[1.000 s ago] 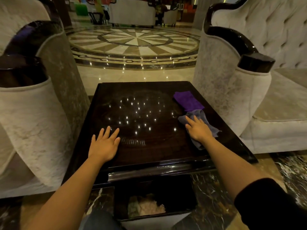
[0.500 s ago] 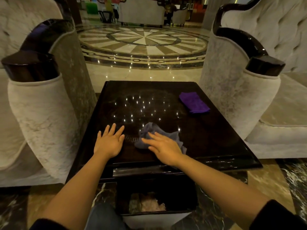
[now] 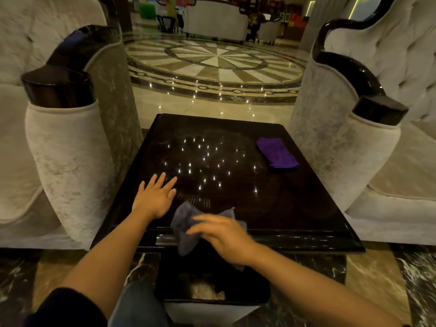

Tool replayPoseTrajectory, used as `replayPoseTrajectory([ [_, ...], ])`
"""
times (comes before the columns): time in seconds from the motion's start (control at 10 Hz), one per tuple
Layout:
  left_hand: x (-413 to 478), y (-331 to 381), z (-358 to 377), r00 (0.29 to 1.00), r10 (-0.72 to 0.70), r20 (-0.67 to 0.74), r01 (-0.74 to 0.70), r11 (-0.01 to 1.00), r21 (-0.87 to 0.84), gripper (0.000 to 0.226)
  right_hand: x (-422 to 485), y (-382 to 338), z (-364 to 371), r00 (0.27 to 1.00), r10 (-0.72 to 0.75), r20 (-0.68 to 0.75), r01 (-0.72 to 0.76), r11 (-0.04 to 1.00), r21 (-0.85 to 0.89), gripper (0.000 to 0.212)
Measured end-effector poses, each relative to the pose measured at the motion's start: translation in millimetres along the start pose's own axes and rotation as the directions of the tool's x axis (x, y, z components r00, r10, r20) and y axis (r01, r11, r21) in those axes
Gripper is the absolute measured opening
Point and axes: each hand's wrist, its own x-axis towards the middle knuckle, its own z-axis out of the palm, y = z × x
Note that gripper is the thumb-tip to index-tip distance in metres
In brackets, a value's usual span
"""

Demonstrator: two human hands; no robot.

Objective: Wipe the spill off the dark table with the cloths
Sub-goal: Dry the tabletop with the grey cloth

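**Grey cloth at the near edge of the dark counter**

The glossy dark wooden counter sits low between two pale velvet armchairs with black lacquered arm caps — one on the left, one on the right. Ceiling lights glint as small dots across its middle.

The person's left hand lies flat on the near left part of the counter, fingers spread and holding nothing. The right hand, blurred, rests over a crumpled grey cloth at the front edge; its fingers reach out across the fabric rather than curl tight, and I cannot tell whether they grip it. One corner of the cloth hangs over the counter's lip.

A folded purple cloth lies well apart, near the far right corner, untouched.

Below the front edge stands a dark open bin — something pale and crumpled inside.
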Motion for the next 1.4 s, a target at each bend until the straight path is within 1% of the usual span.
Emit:
replayPoseTrajectory([
  [0.1, -0.3, -0.6, 1.1, 1.000, -0.002, -0.013, 0.002, 1.000, -0.006, 0.050, 13.3, 15.4, -52.3, 0.969, 0.149, -0.195, -0.141, 0.989, 0.055, 0.028],
  [0.2, 0.2, -0.7, 2.1, 1.000, -0.008, -0.006, 0.008, 1.000, -0.015, 0.050, 33.9, 49.6, -105.7, 0.910, 0.241, -0.336, -0.258, 0.966, -0.005, 0.032],
  [0.3, 1.4, -1.0, 3.2, 1.000, -0.010, -0.012, 0.009, 1.000, -0.019, 0.050, 52.9, 84.2, -120.6, 0.879, 0.306, -0.366, -0.359, 0.929, -0.087, 0.034],
  [0.4, 3.8, -3.3, 5.6, 1.000, -0.008, -0.020, 0.008, 1.000, -0.016, 0.050, 77.1, 130.3, -107.4, 0.854, 0.445, -0.271, -0.499, 0.846, -0.184, 0.041],
  [0.5, 4.8, -5.0, 7.9, 1.000, 0.000, -0.024, 0.000, 1.000, -0.007, 0.050, 84.9, 160.3, -84.5, 0.797, 0.593, -0.116, -0.600, 0.753, -0.270, 0.049],
  [0.6, 6.5, -6.0, 9.6, 0.999, 0.020, -0.043, -0.020, 1.000, -0.011, 0.050, 92.8, 175.3, -69.9, 0.727, 0.676, -0.123, -0.679, 0.680, -0.276, 0.053],
  [0.8, 8.2, -5.4, 11.2, 0.998, 0.018, -0.053, -0.017, 1.000, 0.006, 0.050, 117.4, 169.2, -61.5, 0.764, 0.640, -0.082, -0.627, 0.706, -0.329, 0.050],
  [0.9, 7.5, -5.4, 10.6, 0.999, 0.013, -0.051, -0.013, 1.000, 0.006, 0.050, 130.5, 154.1, -49.6, 0.820, 0.573, -0.021, -0.542, 0.762, -0.353, 0.048],
  [1.0, 6.7, -4.5, 10.8, 0.998, 0.012, -0.056, -0.012, 1.000, 0.004, 0.050, 134.4, 135.6, -36.5, 0.872, 0.489, 0.024, -0.445, 0.812, -0.377, 0.047],
  [1.1, 6.5, -3.5, 10.7, 0.998, 0.006, -0.059, -0.006, 1.000, -0.003, 0.050, 123.7, 108.6, -22.0, 0.921, 0.374, 0.105, -0.314, 0.876, -0.367, 0.046],
  [1.2, 5.7, -2.8, 10.2, 0.998, -0.001, -0.063, 0.000, 1.000, -0.014, 0.050, 98.0, 78.0, -11.2, 0.961, 0.245, 0.128, -0.191, 0.924, -0.331, 0.043],
  [1.3, 4.8, -1.0, 7.9, 0.998, -0.002, -0.060, 0.002, 1.000, -0.003, 0.050, 76.6, 57.9, -2.2, 0.981, 0.153, 0.117, -0.112, 0.948, -0.299, 0.040],
  [1.4, 0.8, -1.5, 6.1, 0.999, 0.018, -0.034, -0.016, 0.999, 0.043, 0.053, 53.3, 35.3, 9.6, 0.996, 0.036, 0.087, -0.010, 0.961, -0.276, 0.037],
])
